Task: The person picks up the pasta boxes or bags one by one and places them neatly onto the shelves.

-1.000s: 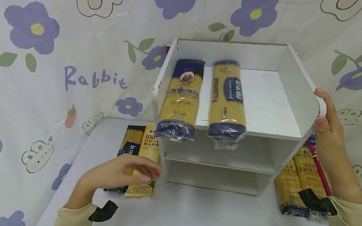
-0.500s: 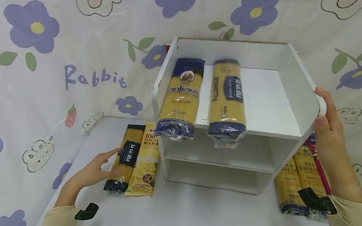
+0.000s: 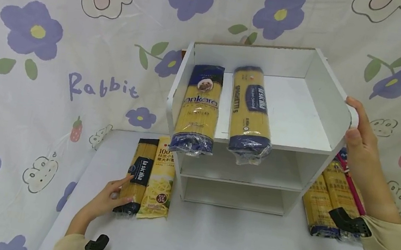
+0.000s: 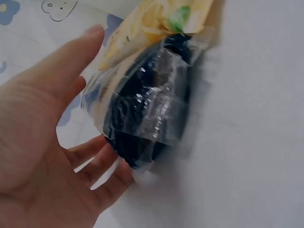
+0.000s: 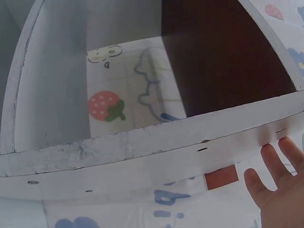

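Note:
In the head view my left hand (image 3: pixel 103 201) is at the pack of spaghetti (image 3: pixel 142 168) with the dark "la sicilia" label, lying left of the shelf. Seen from the left wrist, the thumb stands off the pack. The other fingers (image 4: pixel 111 183) touch its side near the clear-wrapped dark end (image 4: pixel 152 99). A yellow pasta bag (image 3: pixel 159 179) lies right beside it. My right hand (image 3: pixel 363 153) holds the right side panel of the white shelf (image 3: pixel 303 114), thumb on the front edge. On the shelf top lie an "ankara" pasta pack (image 3: pixel 198 111) and another spaghetti pack (image 3: pixel 251 106).
Below the top, the shelf has two compartments (image 3: pixel 240 167) without packs. More yellow pasta packs (image 3: pixel 325 200) lie on the table (image 3: pixel 221 245) to the right of the shelf, partly behind my right arm. A patterned cloth (image 3: pixel 111 42) hangs behind.
My left hand has moved left and down from in front of the packs to the outer side of the la sicilia spaghetti, uncovering the yellow bag. The right hand keeps its hold on the shelf.

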